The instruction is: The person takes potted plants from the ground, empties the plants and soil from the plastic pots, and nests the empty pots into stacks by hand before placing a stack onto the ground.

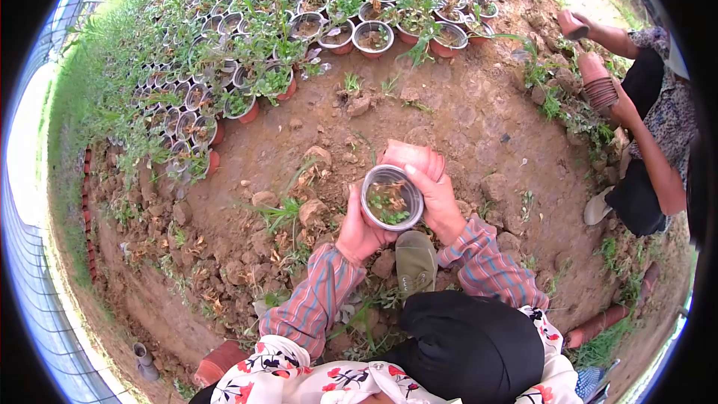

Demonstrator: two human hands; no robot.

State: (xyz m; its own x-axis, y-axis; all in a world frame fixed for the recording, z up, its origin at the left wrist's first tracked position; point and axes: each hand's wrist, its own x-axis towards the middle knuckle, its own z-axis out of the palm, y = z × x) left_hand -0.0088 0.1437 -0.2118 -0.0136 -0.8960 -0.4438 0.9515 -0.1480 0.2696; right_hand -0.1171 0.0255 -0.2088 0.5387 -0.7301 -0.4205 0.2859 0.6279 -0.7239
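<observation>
My left hand (357,230) is wrapped round the lower left side of a plastic plant pot (364,198) with a pale rim, tilted so that its mouth faces me. Small green seedlings (390,213) and dry brown bits lie inside it. On the other side, my right hand (441,206) has its thumb near the pot's upper right rim. Under that thumb are nested reddish plastic pots (411,156), just behind the plant pot; the right fingers are mostly hidden. Clods of soil and weeds lie below both hands.
Rows of potted plants (372,38) fill the far ground. At the right a co-worker holds stacked reddish pots (596,82) and a single pot (572,24). My shoe (416,262) stands below my hands. More pot stacks lie at lower left (218,363) and lower right (598,325).
</observation>
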